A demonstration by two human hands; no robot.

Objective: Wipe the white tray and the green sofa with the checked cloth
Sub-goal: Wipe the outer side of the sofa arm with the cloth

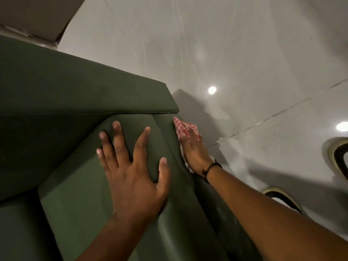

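The green sofa [75,102] fills the left half of the head view, seen from above. My left hand [131,166] lies flat and spread on top of its padded armrest, holding nothing. My right hand [194,149] presses the red-and-white checked cloth [181,127] against the outer side of the same armrest, fingers flat over it. Only the cloth's upper part and a small edge near my wrist show; the rest is under my hand. No white tray is in view.
Glossy grey floor tiles [244,53] spread to the right of the sofa, with ceiling lights mirrored in them. Two sandals [339,157] lie on the floor at the right edge. A brown panel [37,14] stands at the top left behind the sofa.
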